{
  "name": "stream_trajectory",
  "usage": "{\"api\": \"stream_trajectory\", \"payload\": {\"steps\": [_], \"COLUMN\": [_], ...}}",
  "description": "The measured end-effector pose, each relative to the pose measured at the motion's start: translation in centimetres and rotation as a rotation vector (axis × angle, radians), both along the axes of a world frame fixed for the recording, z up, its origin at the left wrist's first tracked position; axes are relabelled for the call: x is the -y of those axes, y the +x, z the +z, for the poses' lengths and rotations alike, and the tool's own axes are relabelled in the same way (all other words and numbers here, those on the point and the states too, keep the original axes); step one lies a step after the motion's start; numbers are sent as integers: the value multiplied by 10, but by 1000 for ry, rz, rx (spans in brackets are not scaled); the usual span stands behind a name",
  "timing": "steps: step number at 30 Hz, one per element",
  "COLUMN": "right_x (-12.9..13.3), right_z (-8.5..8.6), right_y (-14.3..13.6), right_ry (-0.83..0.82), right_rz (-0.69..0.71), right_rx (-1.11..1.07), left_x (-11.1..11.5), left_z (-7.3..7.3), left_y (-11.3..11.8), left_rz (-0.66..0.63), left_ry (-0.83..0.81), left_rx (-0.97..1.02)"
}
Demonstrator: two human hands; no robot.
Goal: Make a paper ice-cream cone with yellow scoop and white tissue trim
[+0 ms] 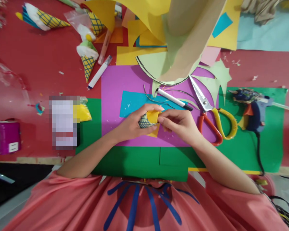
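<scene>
A small paper cone (144, 122), yellow inside with dark criss-cross lines on its pale outside, is held between both hands above the purple sheet (110, 96). My left hand (132, 125) wraps round its body, fingers curled. With thumb and fingertips, my right hand (179, 122) pinches the cone's yellow rim. Under the hands lies a blue paper piece (130, 104), and a bit of yellow paper (153, 133) shows below the cone. A white marker with a black cap (174, 99) rests just beyond my right hand.
Large scissors (205, 107) lie open right of my right hand, and a blue glue gun (257, 114) lies farther right. Decorated paper cones (88, 61), another marker (100, 72) and a blurred rectangular item (64, 123) are at left. Yellow sheets and a large curved pale paper (183, 64) fill the back.
</scene>
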State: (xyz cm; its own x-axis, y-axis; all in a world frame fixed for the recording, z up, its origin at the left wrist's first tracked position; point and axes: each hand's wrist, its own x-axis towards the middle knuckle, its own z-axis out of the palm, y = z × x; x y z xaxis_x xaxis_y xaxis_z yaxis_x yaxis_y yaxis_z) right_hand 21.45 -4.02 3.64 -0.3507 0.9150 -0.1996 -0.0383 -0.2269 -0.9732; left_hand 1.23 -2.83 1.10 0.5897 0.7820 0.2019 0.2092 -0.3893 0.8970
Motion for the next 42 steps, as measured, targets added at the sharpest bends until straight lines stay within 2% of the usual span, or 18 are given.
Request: {"api": "stream_trajectory", "payload": {"steps": [4, 11, 18, 24, 30, 32, 37, 39, 42], "right_x": [0, 0, -3, -2, 1, 1, -7, -8, -8], "right_z": [-1, -3, -2, -6, -7, -7, -5, -6, -8], "right_y": [-2, -2, 2, 2, -1, 0, 7, 8, 5], "right_ry": [-62, -70, -93, -31, 139, 90, -255, -290, -272], "right_rz": [14, 35, 113, 160, 97, 91, 234, 269, 225], "right_rx": [-28, -25, -31, -8, 233, 221, 17, -3, -13], "left_x": [0, -1, -1, -2, -3, -4, -3, -2, -2], "left_z": [1, -1, -1, -2, -3, -2, 0, 1, 1], "left_y": [0, -1, -1, -2, 1, 2, 4, 4, 5], "left_rz": [-14, -11, -15, -21, -24, -40, -104, -112, -106], "left_ry": [-17, -47, -34, -75, -119, -126, -115, -114, -81], "left_rx": [9, -40, -28, -37, -69, -67, -69, -87, -73]}}
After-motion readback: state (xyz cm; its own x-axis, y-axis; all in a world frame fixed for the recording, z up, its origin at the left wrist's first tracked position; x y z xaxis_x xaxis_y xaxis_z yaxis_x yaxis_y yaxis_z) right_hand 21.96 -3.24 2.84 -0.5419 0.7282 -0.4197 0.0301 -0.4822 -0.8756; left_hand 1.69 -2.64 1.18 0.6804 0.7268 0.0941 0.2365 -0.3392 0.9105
